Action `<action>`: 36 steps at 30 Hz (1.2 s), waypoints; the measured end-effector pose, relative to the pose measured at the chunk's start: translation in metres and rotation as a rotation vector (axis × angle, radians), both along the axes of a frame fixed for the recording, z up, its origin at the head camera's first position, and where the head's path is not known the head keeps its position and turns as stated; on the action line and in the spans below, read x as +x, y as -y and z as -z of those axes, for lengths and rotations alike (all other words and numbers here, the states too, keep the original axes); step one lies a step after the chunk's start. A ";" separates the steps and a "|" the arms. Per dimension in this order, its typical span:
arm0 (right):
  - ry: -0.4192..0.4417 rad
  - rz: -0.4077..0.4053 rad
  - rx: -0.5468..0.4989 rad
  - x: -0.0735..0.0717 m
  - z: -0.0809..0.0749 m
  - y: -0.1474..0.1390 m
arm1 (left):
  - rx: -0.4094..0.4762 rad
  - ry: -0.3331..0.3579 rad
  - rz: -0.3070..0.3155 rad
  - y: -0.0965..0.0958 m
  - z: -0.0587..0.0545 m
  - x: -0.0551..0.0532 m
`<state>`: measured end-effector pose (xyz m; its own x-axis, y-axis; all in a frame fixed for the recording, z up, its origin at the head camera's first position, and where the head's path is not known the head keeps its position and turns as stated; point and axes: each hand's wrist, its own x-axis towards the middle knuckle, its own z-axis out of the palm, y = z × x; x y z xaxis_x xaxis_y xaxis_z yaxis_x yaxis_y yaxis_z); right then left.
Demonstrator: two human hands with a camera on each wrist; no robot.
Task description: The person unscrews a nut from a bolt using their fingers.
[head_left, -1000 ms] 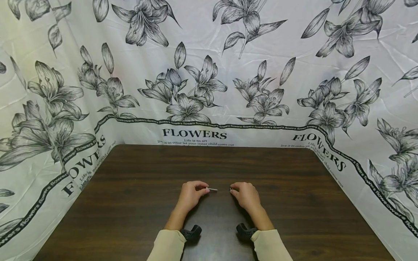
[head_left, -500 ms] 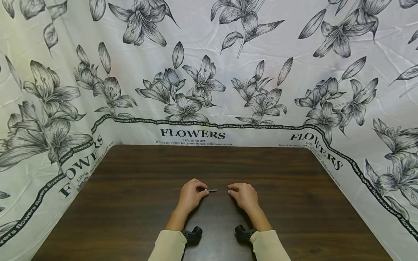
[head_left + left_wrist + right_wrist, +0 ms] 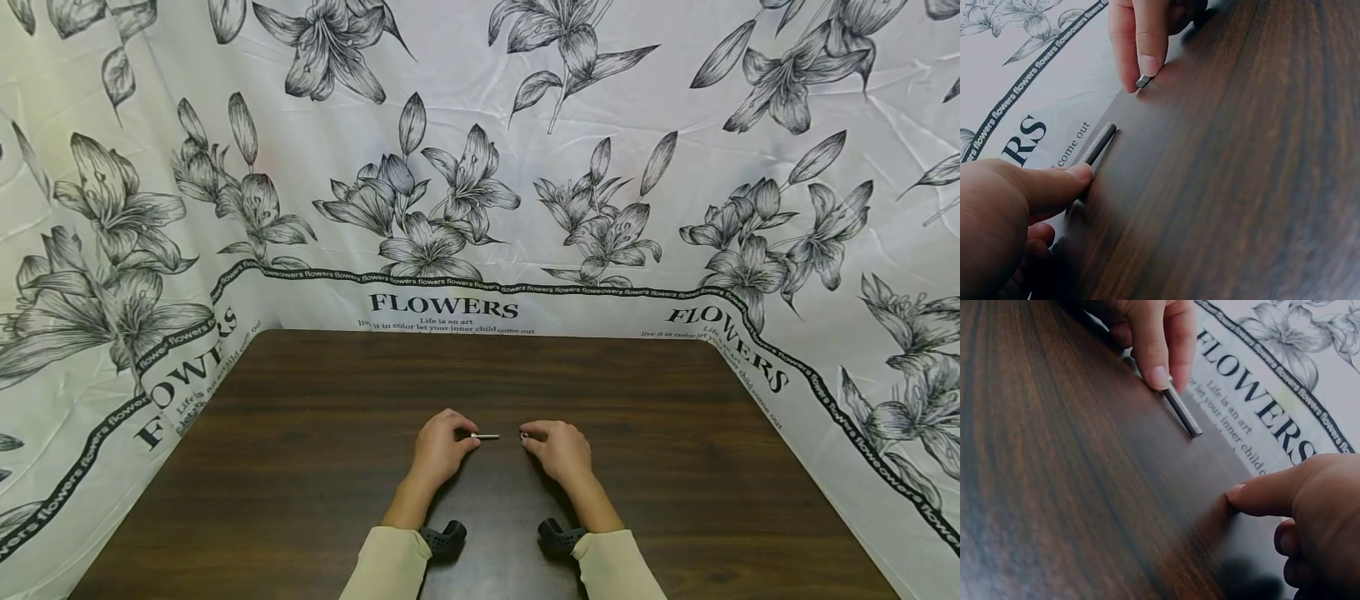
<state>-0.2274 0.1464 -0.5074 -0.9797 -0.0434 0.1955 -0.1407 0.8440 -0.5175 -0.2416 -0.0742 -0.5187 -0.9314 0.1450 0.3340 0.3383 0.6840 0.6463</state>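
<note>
My left hand [image 3: 438, 446] pinches a metal bolt [image 3: 1099, 144] between thumb and fingertips. Its threaded shank points right toward the other hand, and the end inside the fingers is hidden. Across a short gap, my right hand [image 3: 564, 452] pinches a small hex nut [image 3: 1143, 81], mostly covered by thumb and forefinger. Bolt and nut are apart, roughly level with each other in the head view. In the right wrist view the bolt [image 3: 1184, 412] shows its ridged thread and free end close over the table, while the nut is almost wholly hidden by the right thumb.
Both hands work over the middle of a dark wood-grain table [image 3: 300, 400]. A white cloth [image 3: 600, 317] with lily prints and the word FLOWERS hangs around its back and sides. Each wrist wears a black camera mount [image 3: 444, 538] beside a cream sleeve [image 3: 390, 560].
The right hand has come slightly left with the nut, narrowing the gap. The bolt in the left hand has turned from a slight tilt to nearly level.
</note>
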 end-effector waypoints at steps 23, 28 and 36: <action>0.055 -0.030 -0.050 -0.004 0.000 0.009 | 0.053 0.031 -0.016 0.012 0.003 -0.002; 0.074 -0.073 -0.108 -0.002 -0.002 0.008 | 0.087 0.075 -0.005 0.014 0.001 -0.002; 0.097 -0.164 -0.304 0.005 0.001 -0.012 | 0.092 0.110 0.096 0.019 -0.004 0.000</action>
<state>-0.2229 0.1586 -0.5082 -0.9792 -0.1557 0.1304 -0.1996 0.6196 -0.7591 -0.2417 -0.0933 -0.5151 -0.9465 0.2087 0.2463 0.3227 0.5879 0.7418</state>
